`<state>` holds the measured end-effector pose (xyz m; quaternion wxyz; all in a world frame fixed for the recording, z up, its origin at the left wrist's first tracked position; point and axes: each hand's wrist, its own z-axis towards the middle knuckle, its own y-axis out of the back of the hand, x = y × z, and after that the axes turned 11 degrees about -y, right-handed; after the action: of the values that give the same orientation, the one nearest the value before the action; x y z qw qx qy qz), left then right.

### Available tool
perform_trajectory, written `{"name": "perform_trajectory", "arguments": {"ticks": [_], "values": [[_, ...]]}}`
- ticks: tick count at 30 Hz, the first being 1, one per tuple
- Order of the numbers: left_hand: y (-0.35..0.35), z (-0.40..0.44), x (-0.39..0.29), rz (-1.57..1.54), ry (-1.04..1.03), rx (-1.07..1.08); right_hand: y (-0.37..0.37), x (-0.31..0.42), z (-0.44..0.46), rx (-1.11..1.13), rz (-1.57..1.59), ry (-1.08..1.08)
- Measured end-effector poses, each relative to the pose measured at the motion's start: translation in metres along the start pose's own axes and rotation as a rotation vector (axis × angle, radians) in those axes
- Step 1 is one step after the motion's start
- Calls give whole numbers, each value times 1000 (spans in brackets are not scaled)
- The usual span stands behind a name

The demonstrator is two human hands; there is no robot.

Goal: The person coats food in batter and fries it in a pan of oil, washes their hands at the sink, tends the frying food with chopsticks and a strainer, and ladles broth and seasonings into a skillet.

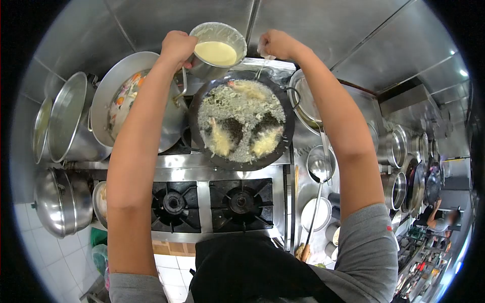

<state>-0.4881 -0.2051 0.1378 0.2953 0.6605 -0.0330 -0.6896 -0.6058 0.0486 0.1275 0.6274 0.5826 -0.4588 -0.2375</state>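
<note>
The round metal bowl of pale yellow batter (217, 54) hangs just beyond the black metal wok (291, 134), at its 11 o'clock. Its mouth faces mainly up; the batter lies nearest the 6 o'clock rim, so it seems slightly tipped that way. The mouth is round, so the only axis to speak of runs from mouth to base.

The left hand (179, 48) grips the rim at 9 o'clock, fingers wrapped around it. The right hand (277, 44), at the wok's 1 o'clock, curls its pale-coated fingers downward over a thin trickle; whether they pinch anything, I cannot tell.

Inside the wok, elongated battered pieces sit in bubbling oil: the upper piece (250, 90) runs 10 to 4 o'clock, the left piece (221, 140) 11 to 5, the right piece (268, 141) 1 to 7.

The step in hand looks like drizzling batter into hot oil; the next move probably calls for steady, high fingers and a level bowl.

Farther out, a large silvery stockpot (169, 129) stands at 9 o'clock, a long-handled steel ladle (317, 164) at 4.
</note>
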Motion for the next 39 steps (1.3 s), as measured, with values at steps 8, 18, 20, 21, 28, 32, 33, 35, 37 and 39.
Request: {"name": "perform_trajectory", "arguments": {"ticks": [8, 18, 20, 21, 28, 32, 33, 35, 37, 39], "values": [[-17, -4, -6, 23, -5, 9, 20, 23, -8, -32, 167, 71], [-44, -9, -18, -24, 5, 93, -62, 68, 24, 185, -325, 2], [-44, -6, -12, 3, 19, 86, -52, 64, 18, 153, -216, 40], [-44, -7, -10, 28, 38, 85, -41, 63, 10, 127, -106, 72], [-27, 1, -2, 83, -4, 28, 29, 42, -26, 78, 40, -34], [-16, 3, -3, 74, 0, -53, 20, 19, -22, 12, -57, 19], [-12, 4, -2, 74, 2, -57, 18, 18, -20, 67, -98, -6], [-4, 7, -1, 43, 43, 28, 12, 18, -13, 123, -137, -23], [-3, 4, -3, 52, 19, -26, 5, 19, -8, 79, -95, 4], [-2, 4, -2, 58, -8, -77, 1, 22, 0, 58, -121, 13]]}}
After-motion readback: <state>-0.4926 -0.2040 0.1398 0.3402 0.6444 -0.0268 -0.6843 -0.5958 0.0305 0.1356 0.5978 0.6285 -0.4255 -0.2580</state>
